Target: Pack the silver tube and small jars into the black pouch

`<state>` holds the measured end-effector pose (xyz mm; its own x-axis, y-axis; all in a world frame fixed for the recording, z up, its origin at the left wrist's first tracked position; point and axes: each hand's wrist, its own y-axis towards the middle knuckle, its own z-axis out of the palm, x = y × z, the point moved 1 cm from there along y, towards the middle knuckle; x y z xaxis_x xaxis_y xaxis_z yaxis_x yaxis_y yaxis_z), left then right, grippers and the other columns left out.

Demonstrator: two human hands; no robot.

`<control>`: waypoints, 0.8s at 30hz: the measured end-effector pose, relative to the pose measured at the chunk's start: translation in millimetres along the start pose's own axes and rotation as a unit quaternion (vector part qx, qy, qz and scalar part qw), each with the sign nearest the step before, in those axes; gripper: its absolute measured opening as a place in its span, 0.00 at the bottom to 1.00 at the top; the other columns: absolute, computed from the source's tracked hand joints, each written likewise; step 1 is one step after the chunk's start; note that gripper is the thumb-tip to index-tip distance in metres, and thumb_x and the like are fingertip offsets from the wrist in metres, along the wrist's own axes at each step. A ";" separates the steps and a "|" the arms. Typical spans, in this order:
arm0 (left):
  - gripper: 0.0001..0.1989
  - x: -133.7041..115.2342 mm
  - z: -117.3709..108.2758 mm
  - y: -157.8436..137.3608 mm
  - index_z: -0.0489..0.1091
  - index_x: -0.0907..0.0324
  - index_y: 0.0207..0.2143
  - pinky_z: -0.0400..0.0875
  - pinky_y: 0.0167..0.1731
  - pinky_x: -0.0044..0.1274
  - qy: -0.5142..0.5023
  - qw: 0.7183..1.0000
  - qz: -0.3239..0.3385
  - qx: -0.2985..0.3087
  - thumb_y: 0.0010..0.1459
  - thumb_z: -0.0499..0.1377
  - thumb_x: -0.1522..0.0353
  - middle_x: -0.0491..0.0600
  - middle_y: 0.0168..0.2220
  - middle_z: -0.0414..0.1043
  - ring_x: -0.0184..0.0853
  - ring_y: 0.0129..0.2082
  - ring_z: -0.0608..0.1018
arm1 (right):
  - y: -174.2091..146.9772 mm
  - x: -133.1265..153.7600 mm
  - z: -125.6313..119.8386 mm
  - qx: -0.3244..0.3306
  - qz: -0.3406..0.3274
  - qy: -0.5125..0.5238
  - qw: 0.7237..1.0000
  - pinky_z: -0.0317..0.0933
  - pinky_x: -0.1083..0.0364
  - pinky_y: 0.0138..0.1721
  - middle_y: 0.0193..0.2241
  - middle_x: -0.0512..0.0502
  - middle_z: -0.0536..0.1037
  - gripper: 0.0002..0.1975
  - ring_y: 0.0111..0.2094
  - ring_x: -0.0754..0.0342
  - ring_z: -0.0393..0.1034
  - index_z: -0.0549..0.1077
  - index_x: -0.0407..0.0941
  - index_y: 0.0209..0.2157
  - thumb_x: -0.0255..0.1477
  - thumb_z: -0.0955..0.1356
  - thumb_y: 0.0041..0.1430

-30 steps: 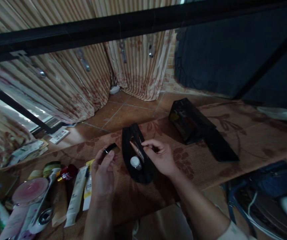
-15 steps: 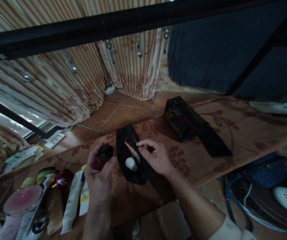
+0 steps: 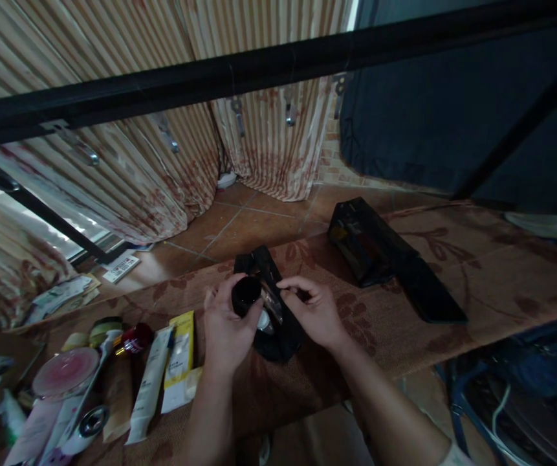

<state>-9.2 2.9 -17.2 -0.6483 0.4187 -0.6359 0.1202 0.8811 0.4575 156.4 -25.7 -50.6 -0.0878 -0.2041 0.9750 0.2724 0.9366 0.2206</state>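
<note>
My left hand (image 3: 232, 323) grips a round, glossy black jar (image 3: 246, 292) between thumb and fingers, over the left side of a small black pouch (image 3: 278, 349). The pouch stands unzipped on the patterned cloth. Inside it show a white-capped bottle (image 3: 264, 320) and a slim, shiny tube (image 3: 272, 304), both partly covered by the jar and my left hand. With thumb and forefinger pinched, my right hand (image 3: 314, 310) holds the right edge of the pouch's opening.
Left of my hands lie a yellow-and-white packet (image 3: 180, 353), a white tube (image 3: 149, 385), a dark red bottle (image 3: 136, 339) and a pink-lidded tub (image 3: 66, 373). A black case (image 3: 368, 243) with its flap out rests to the right. A dark metal bar (image 3: 278, 61) crosses ahead.
My left hand has carried the black jar rightward, from beside the pouch to over its opening. My right hand keeps its hold on the pouch edge. The camera view has shifted slightly.
</note>
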 end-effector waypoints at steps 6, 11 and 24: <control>0.19 2.7 -7.2 13.2 0.72 0.55 0.47 0.64 0.52 0.40 0.212 0.974 -0.016 0.079 0.50 0.60 0.69 0.52 0.42 0.78 0.49 0.48 0.74 | -0.8 1.9 0.9 -0.004 -0.001 -0.003 1.000 0.53 0.60 0.23 0.19 0.55 0.68 0.07 0.21 0.60 0.58 0.79 0.44 0.33 0.29 0.68 0.56; 0.17 2.3 -3.1 21.2 0.73 0.53 0.45 0.55 0.55 0.49 0.253 0.939 -0.050 0.230 0.52 0.57 0.69 0.53 0.38 0.80 0.50 0.45 0.78 | -0.8 2.9 0.7 -0.006 0.001 -0.006 1.000 0.54 0.61 0.23 0.18 0.56 0.67 0.07 0.21 0.61 0.58 0.79 0.44 0.33 0.28 0.68 0.55; 0.15 19.8 19.3 21.9 0.75 0.56 0.39 0.52 0.59 0.49 0.210 0.944 -0.082 0.239 0.53 0.54 0.77 0.51 0.40 0.81 0.46 0.47 0.80 | -1.6 6.4 -2.3 -0.015 0.013 -0.013 1.000 0.57 0.61 0.23 0.19 0.54 0.70 0.06 0.21 0.60 0.63 0.80 0.45 0.31 0.30 0.69 0.54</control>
<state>-5.0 34.7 -31.7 -0.9169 0.2320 -0.3247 0.2527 0.9673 -0.0224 157.6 -29.1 -44.7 -0.1046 -0.1723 0.9795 0.3027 0.9326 0.1964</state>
